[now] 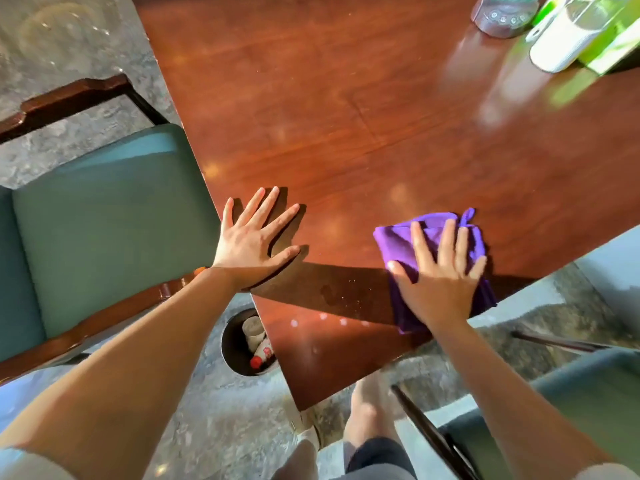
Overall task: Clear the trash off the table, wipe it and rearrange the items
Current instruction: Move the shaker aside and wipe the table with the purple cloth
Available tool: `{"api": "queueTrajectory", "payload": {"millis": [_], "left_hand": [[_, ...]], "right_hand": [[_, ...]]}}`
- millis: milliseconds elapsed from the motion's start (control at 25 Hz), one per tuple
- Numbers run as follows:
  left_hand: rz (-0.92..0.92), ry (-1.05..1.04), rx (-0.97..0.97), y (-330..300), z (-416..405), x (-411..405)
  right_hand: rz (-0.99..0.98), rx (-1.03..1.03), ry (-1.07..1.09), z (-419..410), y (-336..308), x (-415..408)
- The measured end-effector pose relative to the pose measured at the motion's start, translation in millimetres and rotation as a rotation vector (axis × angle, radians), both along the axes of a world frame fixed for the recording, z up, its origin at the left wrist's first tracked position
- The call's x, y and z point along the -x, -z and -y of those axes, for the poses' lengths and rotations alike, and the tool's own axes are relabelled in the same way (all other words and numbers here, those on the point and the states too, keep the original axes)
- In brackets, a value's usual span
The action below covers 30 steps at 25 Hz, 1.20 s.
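A glossy reddish-brown wooden table [346,116] fills the middle of the view. My right hand [440,275] lies flat on a folded purple cloth [398,240], pressing it onto the table near the near edge. My left hand [252,237] rests flat on the table at its left edge, fingers spread, holding nothing. A round trash bin [232,344] stands on the floor beside the table corner, with a paper cup [253,329] and a red-capped bottle [261,356] inside it.
At the far right corner of the table stand a clear glass object [502,15], a white container [561,43] and a green box [609,46]. A green-cushioned wooden chair [104,220] is at the left, another chair [571,410] at the lower right. My leg shows below the table.
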<state>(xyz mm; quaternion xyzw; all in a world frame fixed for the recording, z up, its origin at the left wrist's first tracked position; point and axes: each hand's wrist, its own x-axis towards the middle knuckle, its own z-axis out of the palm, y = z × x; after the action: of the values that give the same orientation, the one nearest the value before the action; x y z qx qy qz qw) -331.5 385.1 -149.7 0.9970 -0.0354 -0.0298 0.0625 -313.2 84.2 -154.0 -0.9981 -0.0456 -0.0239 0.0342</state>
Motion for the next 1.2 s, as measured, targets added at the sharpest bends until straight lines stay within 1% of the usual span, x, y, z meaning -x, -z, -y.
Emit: {"api": "queueTrajectory", "payload": {"millis": [120, 320, 560, 680, 720, 760, 800, 840, 880, 920, 960, 1000, 1040, 1080, 1120, 1160, 1200], "left_hand": [[0.025, -0.002, 0.019, 3.4, -3.6, 1.2], [0.051, 0.014, 0.036, 8.7, -7.5, 0.4], [0.053, 0.012, 0.013, 8.4, -8.0, -0.5], [0.036, 0.016, -0.010, 7.6, -7.7, -0.7], [0.028, 0.018, -0.010, 7.4, -8.0, -2.2], [0.018, 0.017, -0.011, 7.3, -8.0, -2.8], [0.017, 0.018, -0.019, 6.0, -5.6, -1.3], [0.020, 0.023, -0.028, 3.5, -2.5, 0.3], [0.015, 0.023, -0.026, 3.0, -3.7, 0.2], [0.014, 0.023, -0.024, 2.5, -4.9, 0.0], [0.010, 0.023, -0.027, 3.4, -5.6, 1.0], [0.005, 0.024, -0.030, 4.5, -5.7, 2.4], [0.004, 0.025, -0.031, 5.3, -5.4, 3.2], [0.003, 0.024, -0.032, 5.4, -5.3, 3.5], [0.006, 0.020, -0.029, 5.2, -5.2, 3.3], [0.010, 0.018, -0.026, 5.0, -5.0, 3.0], [0.012, 0.019, -0.024, 5.1, -4.9, 3.0]], "right_hand": [[-0.093, -0.026, -0.126, -43.0, -6.8, 34.4], [-0.135, -0.034, -0.296, -93.0, -15.1, 81.6], [-0.200, -0.106, -0.493, -124.5, -15.1, 136.1], [-0.260, -0.142, -0.649, -127.1, -20.2, 157.9], [-0.302, -0.201, -0.700, -124.9, -21.7, 165.0], [-0.366, -0.312, -0.739, -123.4, -23.3, 172.4], [-0.438, -0.498, -0.730, -120.0, -29.8, 182.1], [-0.551, -0.737, -0.625, -115.6, -43.7, 189.5], [-0.717, -0.997, -0.416, -113.1, -58.0, 193.8], [-0.884, -1.243, -0.131, -110.8, -73.5, 193.7], [-0.967, -1.429, 0.162, -99.9, -78.8, 191.1], [-0.986, -1.555, 0.406, -85.1, -86.4, 185.4], [-0.930, -1.626, 0.575, -67.1, -91.7, 174.0], [-0.840, -1.734, 0.669, -53.4, -99.0, 157.7], [-0.715, -1.796, 0.637, -41.8, -103.4, 138.6], [-0.601, -1.767, 0.529, -37.5, -105.7, 119.5], [-0.481, -1.608, 0.397, -39.5, -104.6, 102.4]]}}
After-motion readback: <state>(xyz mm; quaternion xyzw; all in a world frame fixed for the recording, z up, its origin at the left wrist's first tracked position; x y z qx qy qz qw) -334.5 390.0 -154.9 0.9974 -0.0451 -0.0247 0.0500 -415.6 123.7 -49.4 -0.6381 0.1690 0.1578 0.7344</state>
